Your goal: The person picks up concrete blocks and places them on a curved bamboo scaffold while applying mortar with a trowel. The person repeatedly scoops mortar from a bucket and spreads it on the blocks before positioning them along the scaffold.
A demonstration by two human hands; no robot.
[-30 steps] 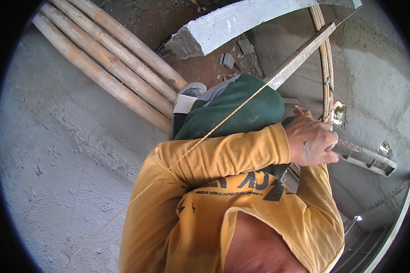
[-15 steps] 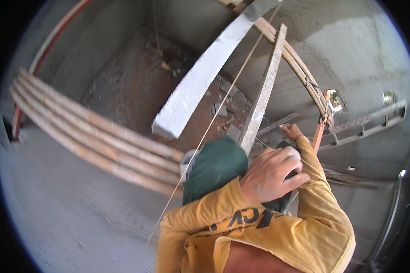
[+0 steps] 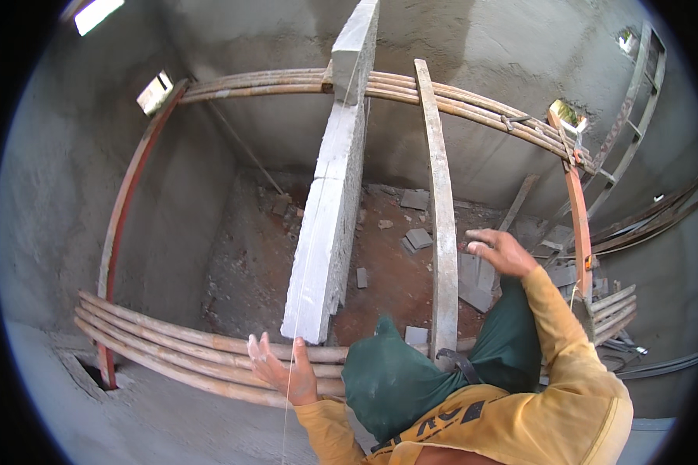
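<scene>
My left hand (image 3: pixel 283 373) is open with fingers spread, beside the near end of a pale grey block wall (image 3: pixel 318 256). A thin taut string (image 3: pixel 287 422) passes in front of that hand; whether they touch I cannot tell. My right hand (image 3: pixel 504 252) is raised over my right knee, open with its fingers slightly bent and nothing visible in it. Nearest to it is a long wooden plank (image 3: pixel 442 209), with one end on the far poles and the other by my foot. My legs are in green trousers (image 3: pixel 388 380), bent low.
Bundled bamboo poles (image 3: pixel 202 353) run along the near side, with more bamboo poles (image 3: pixel 256 81) across the far wall. Red-orange posts (image 3: pixel 579 209) stand at both sides. A metal ladder (image 3: pixel 624 124) leans at right. Broken blocks (image 3: pixel 419 238) lie on the dirt floor far below.
My left hand has swung from across my body, near my right arm, out to the left by the wall's end. My view has turned and levelled, showing more of the left side.
</scene>
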